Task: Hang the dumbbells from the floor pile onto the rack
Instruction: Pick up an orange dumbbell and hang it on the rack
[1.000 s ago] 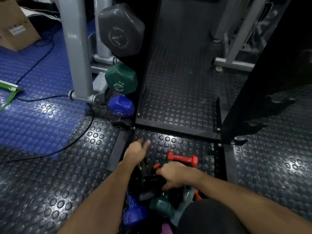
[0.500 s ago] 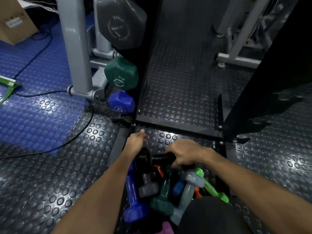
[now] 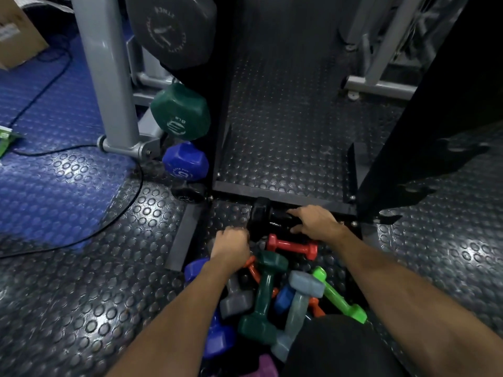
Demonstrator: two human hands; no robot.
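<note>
Right hand (image 3: pixel 315 221) grips the black dumbbell (image 3: pixel 268 217) by its handle, at 12 o'clock of the floor pile (image 3: pixel 272 292). Left hand (image 3: pixel 231 244) is curled; contents indeterminate. Lift level before raising to the rack (image 3: pixel 220 126).

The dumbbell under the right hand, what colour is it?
Black. The right hand grips the black dumbbell by its handle; seen in the head view.

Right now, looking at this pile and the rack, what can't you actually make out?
All in the head view:
- Black dumbbell: its right head is hidden under the right hand.
- Left hand: its fingers curl out of sight, so what it grips is unclear.
- Purple dumbbell: cut off by the bottom edge.
- Grey dumbbell on the rack: cut off by the top edge.
</note>
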